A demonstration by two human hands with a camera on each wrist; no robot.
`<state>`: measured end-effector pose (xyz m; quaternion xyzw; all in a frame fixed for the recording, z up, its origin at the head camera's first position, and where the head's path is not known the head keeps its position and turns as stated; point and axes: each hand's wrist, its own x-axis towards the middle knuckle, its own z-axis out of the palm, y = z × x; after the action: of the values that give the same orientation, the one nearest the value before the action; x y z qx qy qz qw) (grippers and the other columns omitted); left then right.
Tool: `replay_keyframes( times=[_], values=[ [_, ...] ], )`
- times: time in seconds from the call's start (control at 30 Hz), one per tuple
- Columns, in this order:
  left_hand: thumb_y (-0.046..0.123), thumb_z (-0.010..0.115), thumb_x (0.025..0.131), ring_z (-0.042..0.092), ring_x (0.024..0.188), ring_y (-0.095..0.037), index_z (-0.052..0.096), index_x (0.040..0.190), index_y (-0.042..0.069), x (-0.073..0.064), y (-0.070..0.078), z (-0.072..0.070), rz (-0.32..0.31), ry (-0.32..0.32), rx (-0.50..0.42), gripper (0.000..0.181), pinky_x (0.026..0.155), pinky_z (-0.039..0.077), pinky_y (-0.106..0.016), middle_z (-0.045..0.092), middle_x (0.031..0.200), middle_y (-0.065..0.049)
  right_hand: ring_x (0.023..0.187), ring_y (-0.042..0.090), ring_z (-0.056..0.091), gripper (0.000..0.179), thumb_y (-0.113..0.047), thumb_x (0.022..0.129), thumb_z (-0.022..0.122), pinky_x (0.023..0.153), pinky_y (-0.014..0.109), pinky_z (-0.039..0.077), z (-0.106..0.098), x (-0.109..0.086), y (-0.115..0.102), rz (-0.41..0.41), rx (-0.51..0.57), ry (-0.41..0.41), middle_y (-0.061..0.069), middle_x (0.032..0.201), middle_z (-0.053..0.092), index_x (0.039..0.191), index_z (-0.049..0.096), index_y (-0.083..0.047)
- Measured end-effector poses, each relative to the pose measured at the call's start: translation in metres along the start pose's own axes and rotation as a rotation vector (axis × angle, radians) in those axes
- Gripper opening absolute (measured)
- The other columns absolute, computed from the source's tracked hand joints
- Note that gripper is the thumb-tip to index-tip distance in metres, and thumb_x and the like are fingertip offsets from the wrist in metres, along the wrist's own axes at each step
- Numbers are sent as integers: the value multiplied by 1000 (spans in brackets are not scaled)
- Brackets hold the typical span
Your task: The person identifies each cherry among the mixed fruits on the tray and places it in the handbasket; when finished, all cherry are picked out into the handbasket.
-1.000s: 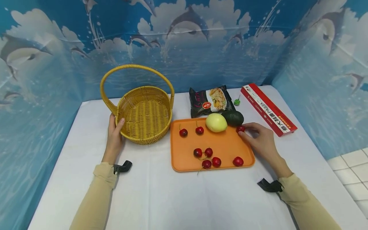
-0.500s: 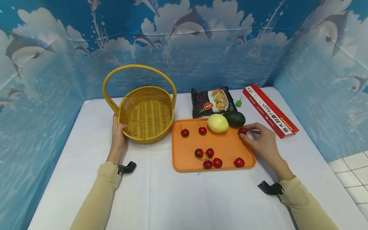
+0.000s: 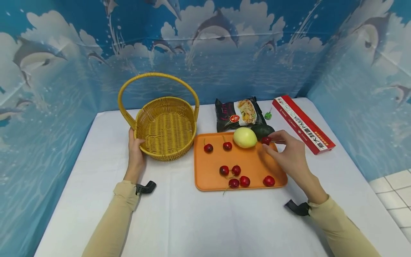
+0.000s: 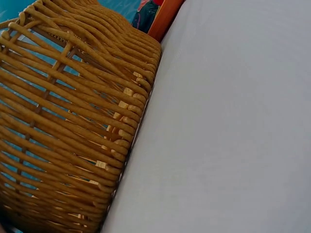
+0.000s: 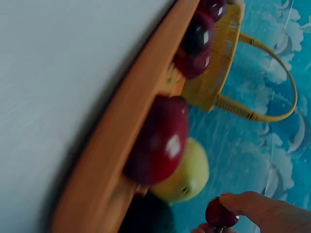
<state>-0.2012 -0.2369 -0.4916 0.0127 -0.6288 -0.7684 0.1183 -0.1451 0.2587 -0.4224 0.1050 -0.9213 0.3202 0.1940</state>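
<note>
My left hand (image 3: 136,155) grips the near left side of a yellow wicker basket (image 3: 167,134), its thumb over the rim. The left wrist view is filled by the basket's woven wall (image 4: 73,116). Between thumb and fingertips, my right hand (image 3: 290,153) pinches a dark red cherry (image 3: 265,140) just above the far right part of an orange tray (image 3: 208,167). In the right wrist view that held cherry (image 5: 219,212) hangs from the fingers. A yellow lemon (image 3: 245,137) and a dark green avocado (image 3: 262,131) lie at the tray's far edge. Several more cherries (image 3: 244,181) lie on the tray.
Behind the tray lies a black noodle packet (image 3: 239,113). A small green item (image 3: 268,115) is beside it. To the right, a long red and white pasta box (image 3: 303,125) lies at an angle. A dolphin-print curtain (image 3: 205,64) hangs behind the white table (image 3: 189,221).
My right hand has lifted the cherry from the tray's right edge and moved it slightly left. The left hand stays on the basket. The whole view has shifted a little.
</note>
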Motion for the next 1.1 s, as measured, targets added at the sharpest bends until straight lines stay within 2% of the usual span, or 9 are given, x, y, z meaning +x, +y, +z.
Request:
replay_keyframes(
  times=[0.17,0.23,0.5,0.7,0.87,1.1],
  values=[
    [4,39,93,33,154,-28,28,166,31,1,1,-3,5,-15,23,78,127,25,-41,32,169,-7,101,34,75,37,-10,84,88,94,48,57,12,12,-31,-80,33,-44,13,107,78,115,68,-4],
    [5,40,93,32,154,-28,29,166,30,2,0,-3,10,-18,26,77,128,24,-42,32,169,-7,101,33,75,36,-12,85,87,91,54,58,18,19,-43,-96,57,-77,13,108,78,115,68,-5],
    [5,46,93,34,153,-31,30,165,28,3,-1,-6,11,-11,1,77,128,26,-44,33,167,-12,97,27,76,32,-17,89,85,90,50,62,45,46,-101,-139,145,-197,7,105,78,114,67,-9],
    [7,48,94,34,154,-31,30,166,26,1,-5,-5,18,-10,15,77,128,27,-43,33,168,-11,98,25,76,29,-16,89,84,93,44,62,66,56,-140,-130,189,-303,5,104,76,111,66,-9],
    [6,48,95,34,154,-31,29,166,27,-1,-5,-7,13,-10,12,77,129,26,-45,33,168,-10,96,23,75,25,-15,90,83,92,41,62,91,57,-159,-127,273,-319,4,103,76,110,68,-10],
    [7,48,94,32,155,-32,28,166,24,3,-2,-6,31,-27,31,77,130,23,-44,32,168,-13,89,20,75,25,-11,91,81,86,43,64,124,49,-168,-155,362,-303,7,100,77,113,70,-6]
  ],
)
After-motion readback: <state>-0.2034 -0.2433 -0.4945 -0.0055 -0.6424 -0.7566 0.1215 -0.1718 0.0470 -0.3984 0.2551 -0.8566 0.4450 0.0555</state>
